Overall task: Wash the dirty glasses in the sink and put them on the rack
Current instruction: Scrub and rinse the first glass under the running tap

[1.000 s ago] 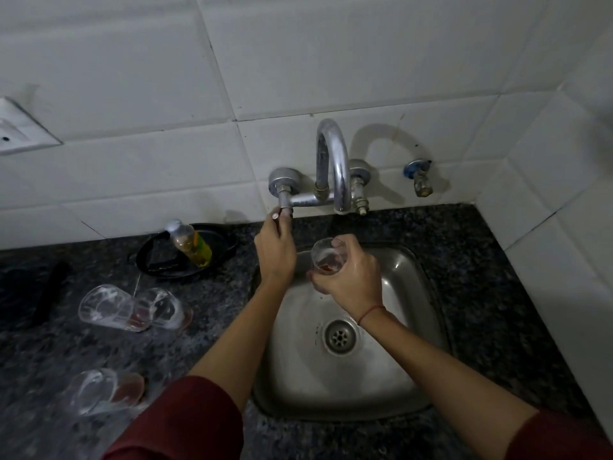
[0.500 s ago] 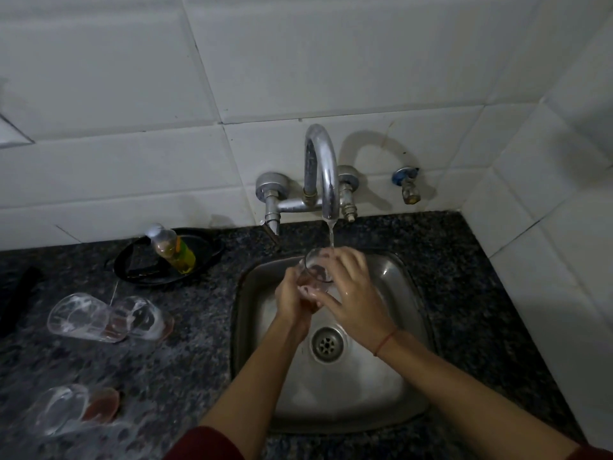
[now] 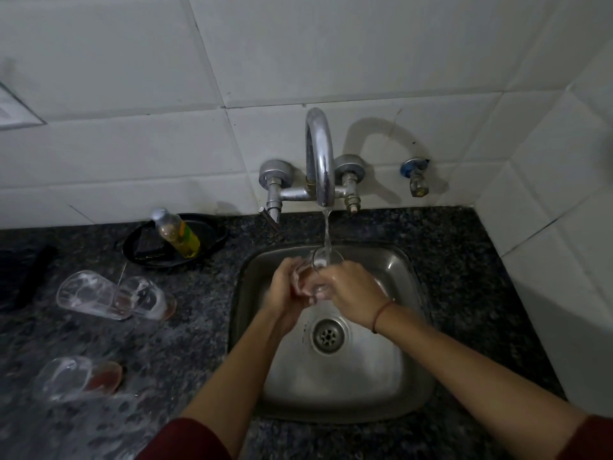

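White glazed wall tiles [image 3: 331, 61] rise behind a dark speckled stone bench [image 3: 464, 277] with a square stainless steel sink [image 3: 331, 390] set into it. Over the back half of that sink, the left grip [image 3: 288, 288] and the right grip [image 3: 353, 293] meet around one clear drinking glass [image 3: 316, 262]. Each has its fingers curled against the glass's sides, so both are grasping it. The glass is tilted, its mouth turned up toward the wall. A thin red thread band [image 3: 379, 315] circles the right wrist.

A narrow stream of water [image 3: 326, 230] falls from the curved chrome tap spout [image 3: 320, 161] into the mouth of the held glass. Just below the hands, a round metal drain [image 3: 328, 335] sits in the sink floor. On the wall right of the tap is a small valve with a blue collar [image 3: 416, 175].

Left of the sink, a black oval tray [image 3: 214, 235] on the bench holds a small leaning bottle of yellow-green liquid [image 3: 177, 232]. Nearer, a smeared clear glass [image 3: 91, 293] lies on its side with a second smeared glass [image 3: 149, 297] touching it end to end. A third lying glass [image 3: 74, 380], reddish at its base, rests closer to the front edge, with wet patches around it. Dark red sleeves [image 3: 185, 439] show at the bottom edge.
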